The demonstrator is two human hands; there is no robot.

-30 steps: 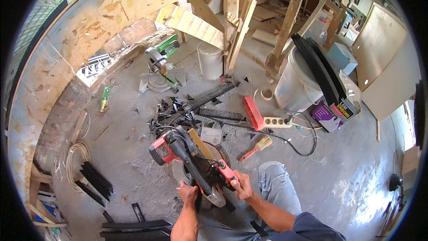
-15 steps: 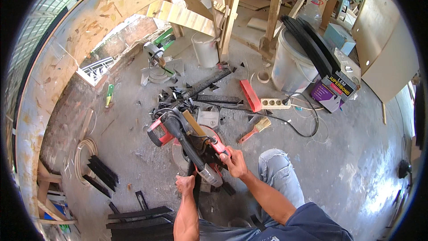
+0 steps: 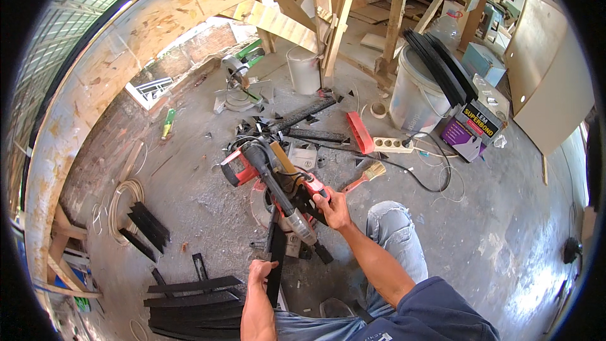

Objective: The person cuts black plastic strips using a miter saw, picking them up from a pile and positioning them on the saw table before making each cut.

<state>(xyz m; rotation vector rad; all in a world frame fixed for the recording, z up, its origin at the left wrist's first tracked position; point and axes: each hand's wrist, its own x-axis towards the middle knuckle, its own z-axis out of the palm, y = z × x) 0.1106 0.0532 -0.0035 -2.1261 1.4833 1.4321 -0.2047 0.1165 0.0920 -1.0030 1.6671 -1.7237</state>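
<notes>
My right hand (image 3: 333,208) is closed around the red handle of a miter saw (image 3: 278,183), which stands on the floor in front of me. A long, narrow black strip (image 3: 276,278) runs from the saw's base toward my body. My left hand (image 3: 261,273) is closed at the strip's left edge, its thumb laid across it; most of its fingers are hidden. The saw's blade lies largely out of sight behind the guard and motor. Black offcuts (image 3: 252,129) are heaped beyond the saw, and more black strips (image 3: 196,309) are stacked at the lower left.
A paintbrush (image 3: 363,177), a red channel-shaped piece (image 3: 360,132) and a white power strip (image 3: 392,145) with a black cord lie right of the saw. Farther back stand a green miter saw (image 3: 240,85) and a white bucket (image 3: 413,98) with black strips on top. Coiled cable (image 3: 115,208) lies left.
My left hand has drawn back toward my body, and more of the black strip now shows beside it. My right hand stays on the saw handle. The view has shifted slightly.
</notes>
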